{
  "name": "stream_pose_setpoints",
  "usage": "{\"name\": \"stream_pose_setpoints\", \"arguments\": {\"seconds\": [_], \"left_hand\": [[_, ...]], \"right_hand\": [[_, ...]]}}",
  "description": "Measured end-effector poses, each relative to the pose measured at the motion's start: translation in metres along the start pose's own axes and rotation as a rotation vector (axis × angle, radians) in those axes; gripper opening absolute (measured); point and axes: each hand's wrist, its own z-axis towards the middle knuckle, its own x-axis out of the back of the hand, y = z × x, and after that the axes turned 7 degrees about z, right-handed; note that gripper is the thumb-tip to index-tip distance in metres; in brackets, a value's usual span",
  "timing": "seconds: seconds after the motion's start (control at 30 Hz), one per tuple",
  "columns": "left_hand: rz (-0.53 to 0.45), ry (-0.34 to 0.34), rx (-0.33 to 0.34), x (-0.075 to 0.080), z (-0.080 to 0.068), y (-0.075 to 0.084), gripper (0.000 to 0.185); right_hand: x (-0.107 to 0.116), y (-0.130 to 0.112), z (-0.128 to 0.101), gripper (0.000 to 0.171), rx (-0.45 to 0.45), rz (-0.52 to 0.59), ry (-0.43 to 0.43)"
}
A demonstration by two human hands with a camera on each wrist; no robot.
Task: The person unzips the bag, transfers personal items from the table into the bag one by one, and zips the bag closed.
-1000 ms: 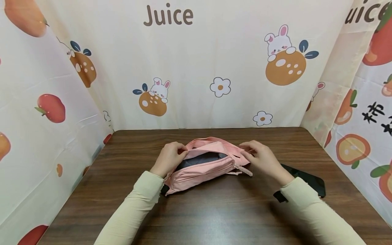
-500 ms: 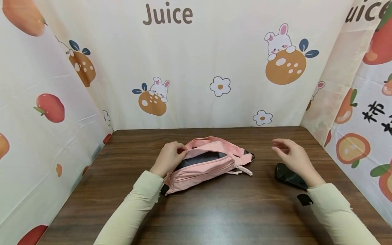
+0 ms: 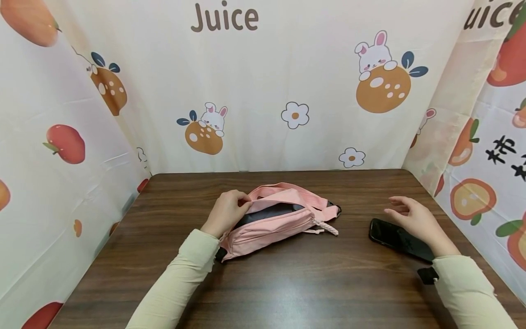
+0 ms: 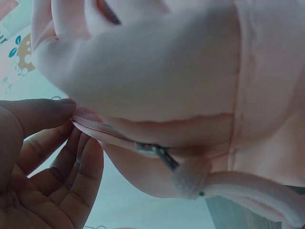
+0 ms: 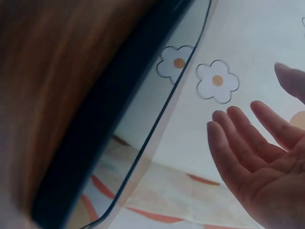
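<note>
A pink waist bag [image 3: 267, 235] lies on the table with its main pocket unzipped, its dark grey lining showing. My left hand [image 3: 228, 212] pinches the upper edge of that opening at its left end. In the left wrist view, thumb and fingertips hold the zippered edge [image 4: 102, 128], near a metal zipper pull [image 4: 151, 149] with a pink cord. To the right, a black smartphone [image 3: 398, 240] lies flat, its glossy screen upward. Above the phone hovers my right hand [image 3: 421, 224], fingers relaxed and holding nothing. The right wrist view shows the phone's edge [image 5: 102, 109] beside the spread fingers.
The bag's strap loops behind it, ending in a black buckle [image 3: 336, 209] on the right. A braided cord [image 3: 327, 227] hangs off the bag's front. Printed curtains [image 3: 263, 82] enclose the brown wooden table [image 3: 279, 292] at the back and both sides.
My right hand has let go of the bag's right end and moved right, over the phone. The left hand has kept its pinch on the bag's edge.
</note>
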Motion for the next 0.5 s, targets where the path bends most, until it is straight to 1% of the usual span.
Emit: {"name": "stream_pose_setpoints", "arguments": {"seconds": [0.13,0.23,0.4,0.5], "left_hand": [[-0.003,-0.005,0.002,0.0,0.0,0.0,0.006],[-0.003,-0.01,0.007,0.0,0.0,0.0,0.006],[0.0,-0.007,0.004,0.0,0.0,0.001,0.006],[0.003,-0.003,-0.002,0.0,-0.001,0.001,0.006]], "right_hand": [[0.004,0.009,-0.003,0.061,-0.035,-0.014,-0.083],[0.005,0.015,-0.005,0.064,-0.055,-0.017,-0.127],[0.005,0.025,-0.008,0.066,-0.057,-0.039,-0.16],[0.003,0.029,-0.008,0.062,-0.046,-0.065,-0.166]]}}
